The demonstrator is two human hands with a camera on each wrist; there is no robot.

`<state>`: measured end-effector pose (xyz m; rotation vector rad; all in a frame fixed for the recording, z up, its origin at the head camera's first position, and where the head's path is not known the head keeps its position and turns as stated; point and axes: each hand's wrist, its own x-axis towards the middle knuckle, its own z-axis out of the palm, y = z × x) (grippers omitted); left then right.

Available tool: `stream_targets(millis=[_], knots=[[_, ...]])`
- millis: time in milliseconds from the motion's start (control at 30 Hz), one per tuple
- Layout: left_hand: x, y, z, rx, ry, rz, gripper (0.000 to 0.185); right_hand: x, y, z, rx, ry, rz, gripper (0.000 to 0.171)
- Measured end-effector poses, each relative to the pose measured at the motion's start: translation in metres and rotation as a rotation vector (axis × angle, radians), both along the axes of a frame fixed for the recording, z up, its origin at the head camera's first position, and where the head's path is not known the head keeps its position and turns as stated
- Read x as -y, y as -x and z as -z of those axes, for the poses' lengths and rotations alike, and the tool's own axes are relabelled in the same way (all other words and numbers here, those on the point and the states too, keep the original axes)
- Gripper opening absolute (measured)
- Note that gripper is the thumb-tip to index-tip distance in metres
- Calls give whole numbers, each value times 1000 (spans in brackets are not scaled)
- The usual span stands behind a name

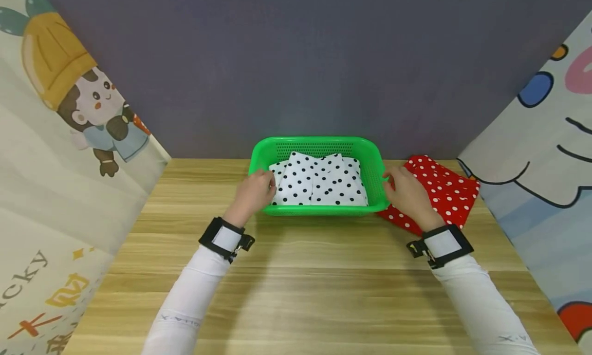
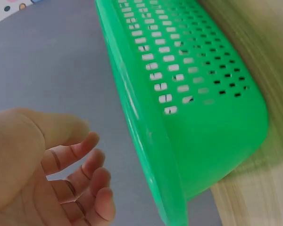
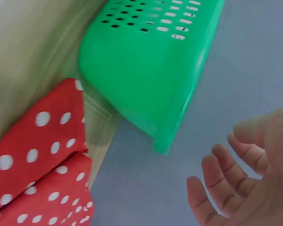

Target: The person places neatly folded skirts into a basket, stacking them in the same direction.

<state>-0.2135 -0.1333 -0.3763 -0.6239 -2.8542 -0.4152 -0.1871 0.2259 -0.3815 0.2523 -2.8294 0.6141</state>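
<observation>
A green plastic basket with perforated sides stands on the table against the grey back panel. Inside it lies a white cloth with black dots, folded. My left hand hovers by the basket's front left corner, fingers loosely bent; a gap separates it from the basket's rim in the left wrist view. At the right end is my right hand, fingers relaxed and apart from the basket in the right wrist view. Below this hand, a red cloth with white dots lies partly hidden, its folds visible from the wrist.
The wooden table stretches in front of the basket. A dark grey panel rises behind it. Printed curtains hang at both sides, a cartoon figure on the left one and bold outlines on the right one.
</observation>
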Motion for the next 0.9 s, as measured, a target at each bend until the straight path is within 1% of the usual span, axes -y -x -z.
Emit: stream_targets(millis=[100, 200, 267, 400, 533, 700, 900], knots=[[1, -10, 4, -73, -17, 25, 4, -6, -9, 6, -21, 19, 21, 28], [2, -22, 7, -129, -47, 41, 4, -14, -16, 15, -28, 30, 45, 27], [3, -30, 9, -153, -70, 39, 5, -21, -21, 21, -33, 23, 71, 27], [5, -45, 13, -178, -93, 25, 6, -37, -27, 37, -47, -11, 122, 29], [7, -56, 21, -183, -96, 24, 8, -53, -31, 53, -49, -43, 146, 31], [8, -66, 37, -161, -83, 30, 10, -66, -36, 67, -10, -72, 160, 31], [9, -80, 53, -125, -98, 27, 8, -74, -37, 77, 101, -128, 179, 41]])
